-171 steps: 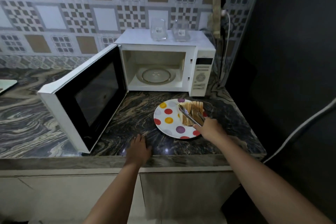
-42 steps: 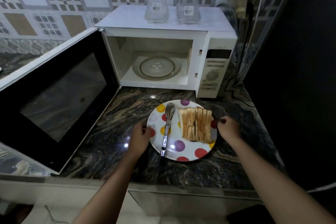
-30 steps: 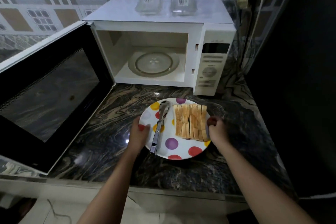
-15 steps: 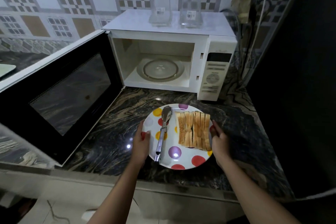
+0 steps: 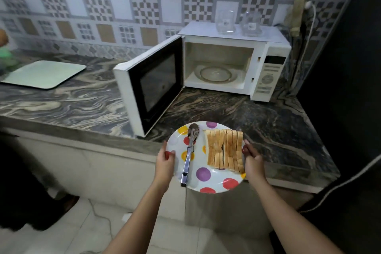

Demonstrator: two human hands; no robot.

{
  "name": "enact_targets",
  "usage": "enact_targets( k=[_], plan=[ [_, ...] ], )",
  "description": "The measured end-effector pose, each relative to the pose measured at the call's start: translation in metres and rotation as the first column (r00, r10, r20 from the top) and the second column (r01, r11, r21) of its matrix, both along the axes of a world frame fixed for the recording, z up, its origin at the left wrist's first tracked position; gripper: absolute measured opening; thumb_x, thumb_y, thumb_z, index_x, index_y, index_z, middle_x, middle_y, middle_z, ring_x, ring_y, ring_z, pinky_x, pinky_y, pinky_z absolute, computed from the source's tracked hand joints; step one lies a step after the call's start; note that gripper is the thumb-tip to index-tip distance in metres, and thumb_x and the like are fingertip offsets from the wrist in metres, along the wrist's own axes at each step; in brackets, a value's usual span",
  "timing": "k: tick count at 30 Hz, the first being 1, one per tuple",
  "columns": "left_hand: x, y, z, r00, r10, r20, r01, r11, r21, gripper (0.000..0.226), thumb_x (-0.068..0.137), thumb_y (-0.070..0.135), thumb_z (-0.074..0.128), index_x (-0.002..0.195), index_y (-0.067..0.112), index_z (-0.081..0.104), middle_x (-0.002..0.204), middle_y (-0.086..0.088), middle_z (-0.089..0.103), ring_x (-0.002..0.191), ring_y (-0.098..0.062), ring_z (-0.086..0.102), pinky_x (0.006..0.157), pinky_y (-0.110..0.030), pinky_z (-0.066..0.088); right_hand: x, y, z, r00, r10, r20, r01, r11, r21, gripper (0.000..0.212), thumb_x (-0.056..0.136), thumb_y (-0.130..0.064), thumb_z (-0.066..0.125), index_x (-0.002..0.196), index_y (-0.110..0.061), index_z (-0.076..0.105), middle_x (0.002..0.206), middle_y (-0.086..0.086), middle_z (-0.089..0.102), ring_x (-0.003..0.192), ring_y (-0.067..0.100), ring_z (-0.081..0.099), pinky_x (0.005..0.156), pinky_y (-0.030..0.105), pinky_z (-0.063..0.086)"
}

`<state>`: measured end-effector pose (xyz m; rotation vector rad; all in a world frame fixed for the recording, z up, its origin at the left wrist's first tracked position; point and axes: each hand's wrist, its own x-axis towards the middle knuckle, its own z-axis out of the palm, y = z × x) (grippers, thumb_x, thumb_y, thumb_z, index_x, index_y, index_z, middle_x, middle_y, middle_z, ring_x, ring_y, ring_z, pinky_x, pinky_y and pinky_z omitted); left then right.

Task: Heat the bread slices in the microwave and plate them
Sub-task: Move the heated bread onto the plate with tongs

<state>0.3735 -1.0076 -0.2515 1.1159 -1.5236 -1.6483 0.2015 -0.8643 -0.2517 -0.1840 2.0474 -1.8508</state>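
While left hand [image 5: 165, 161] and right hand [image 5: 253, 162] pinch opposite rims of the plate [image 5: 214, 181], bread [image 5: 224, 148] lies just beside right fingers [image 5: 247, 145], tongs [image 5: 188, 156] nearer left.

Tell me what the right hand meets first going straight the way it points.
The right hand grips the plate by its rim, pointing forward-left; the bread slices lie right at its fingertips. Beyond them, probably the open microwave door, though depth is unclear.
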Motion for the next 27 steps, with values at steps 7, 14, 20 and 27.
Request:
enact_targets(
  k=[7, 14, 20, 27],
  plan=[
    [0.129, 0.009, -0.012, 0.99, 0.135, 0.028, -0.133, 0.989, -0.057, 0.031, 0.095, 0.004, 0.041, 0.117, 0.024, 0.051, 0.07, 0.002, 0.044, 0.062, -0.01, 0.042, 0.049, -0.007, 0.037, 0.112, -0.011, -0.006, 0.985, 0.168, -0.042, -0.166, 0.985, 0.042, 0.037, 0.099, -0.019, 0.043, 0.135, -0.015, 0.05, 0.142, 0.005, 0.048, 0.131, 0.025, 0.044, 0.109, 0.041, 0.035],
    [0.239, -0.011, -0.004, 0.946, 0.323, 0.014, -0.322, 0.946, -0.047, 0.035, 0.095, 0.003, 0.04, 0.111, 0.034, 0.045, 0.082, 0.013, 0.057, 0.074, -0.007, 0.053, 0.07, -0.018, 0.044, 0.202, -0.069, -0.005, 0.93, 0.363, -0.058, -0.358, 0.93, 0.081, 0.039, 0.101, -0.01, 0.034, 0.139, -0.011, 0.044, 0.145, 0.009, 0.043, 0.134, 0.027, 0.039, 0.103, 0.03, 0.034],
    [0.308, -0.059, -0.005, 0.887, 0.455, 0.075, -0.455, 0.89, -0.028, 0.048, 0.095, 0.007, 0.041, 0.142, 0.016, 0.036, 0.117, -0.002, 0.062, 0.104, -0.021, 0.057, 0.096, -0.035, 0.045, 0.258, -0.147, -0.009, 0.852, 0.522, -0.049, -0.521, 0.853, 0.039, 0.039, 0.102, -0.015, 0.035, 0.14, -0.015, 0.044, 0.143, 0.004, 0.046, 0.133, 0.023, 0.04, 0.098, 0.027, 0.034],
    [0.341, -0.141, -0.002, 0.797, 0.597, 0.087, -0.596, 0.802, -0.047, 0.052, 0.097, 0.012, 0.039, 0.147, 0.019, 0.025, 0.147, -0.003, 0.039, 0.12, -0.019, 0.049, 0.095, -0.03, 0.045, 0.286, -0.265, -0.01, 0.769, 0.638, -0.039, -0.638, 0.77, -0.005, 0.039, 0.1, -0.014, 0.038, 0.139, -0.014, 0.045, 0.141, 0.004, 0.049, 0.13, 0.022, 0.045, 0.106, 0.036, 0.039]
  ],
)
